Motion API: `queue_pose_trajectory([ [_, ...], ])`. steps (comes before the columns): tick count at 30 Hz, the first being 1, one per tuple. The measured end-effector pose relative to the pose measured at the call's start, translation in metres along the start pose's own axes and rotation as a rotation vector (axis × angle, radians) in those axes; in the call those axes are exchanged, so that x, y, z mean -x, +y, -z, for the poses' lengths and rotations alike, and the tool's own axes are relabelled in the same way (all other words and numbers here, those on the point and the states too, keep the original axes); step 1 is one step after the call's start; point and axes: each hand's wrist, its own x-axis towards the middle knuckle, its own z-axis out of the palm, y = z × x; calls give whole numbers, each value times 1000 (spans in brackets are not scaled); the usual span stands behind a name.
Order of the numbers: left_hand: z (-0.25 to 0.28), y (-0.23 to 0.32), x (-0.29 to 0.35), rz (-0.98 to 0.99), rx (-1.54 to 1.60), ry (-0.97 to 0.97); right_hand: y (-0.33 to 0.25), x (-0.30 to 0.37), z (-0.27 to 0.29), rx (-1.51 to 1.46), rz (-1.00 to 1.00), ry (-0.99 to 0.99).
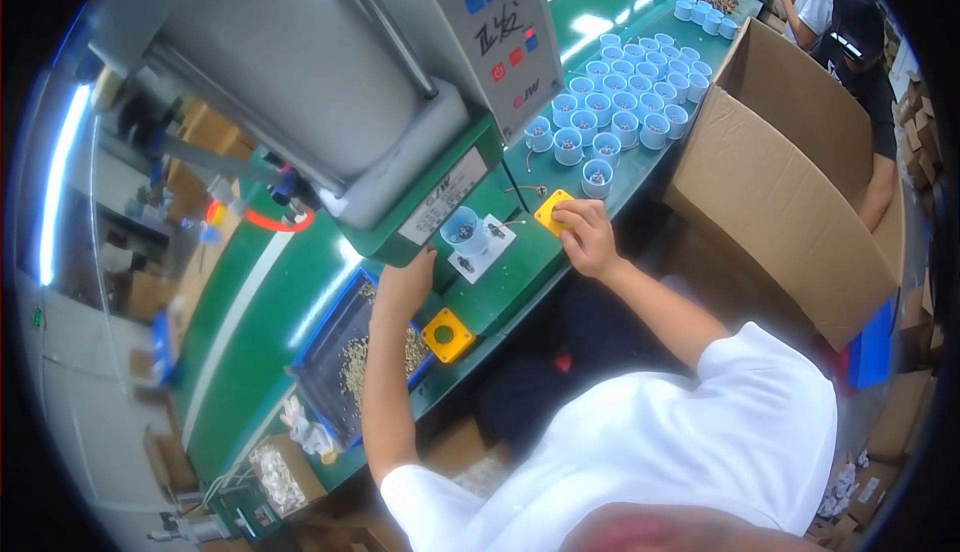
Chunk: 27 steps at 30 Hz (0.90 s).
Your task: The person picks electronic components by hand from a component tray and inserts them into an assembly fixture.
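A light-blue plastic cup [464, 231] with small metal parts inside stands on a white plate [484, 262] under the head of a grey and green press machine [440, 187]. My left hand [408, 280] reaches in beside the cup, below the machine's edge; its fingertips are mostly hidden there, so I cannot tell what they touch. My right hand [590, 238] lies on a yellow push-button box [551, 212], its fingers curled together over the button. A second yellow push-button box [447, 336] sits near my left forearm, untouched. Small wired parts [541, 191] lie by the right box.
Several rows of blue cups [622, 102] holding metal parts stand on the green table beyond my right hand. A blue tray [330, 372] of small parts lies left of my forearm. A large cardboard box [780, 202] stands at right, with a co-worker [858, 42] beside it.
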Motion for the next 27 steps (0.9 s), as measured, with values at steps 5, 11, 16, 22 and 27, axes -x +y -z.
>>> queue_pose_trajectory([
  [5, 5, -7, 11, 55, 333, 185, 7, 0, -8, -65, -66, -9],
  [11, 50, 64, -11, 85, 548, 217, 15, -5, -10, -26, -34, 29],
  [16, 66, 67, -27, 152, 355, 134, 9, -4, -12, -53, -26, 16],
  [22, 41, 46, -42, 65, 347, 41, 10, 2, -5, -37, -52, -2],
  [27, 41, 52, -45, 70, 424, -9, 11, 3, -5, -45, -42, 9],
])
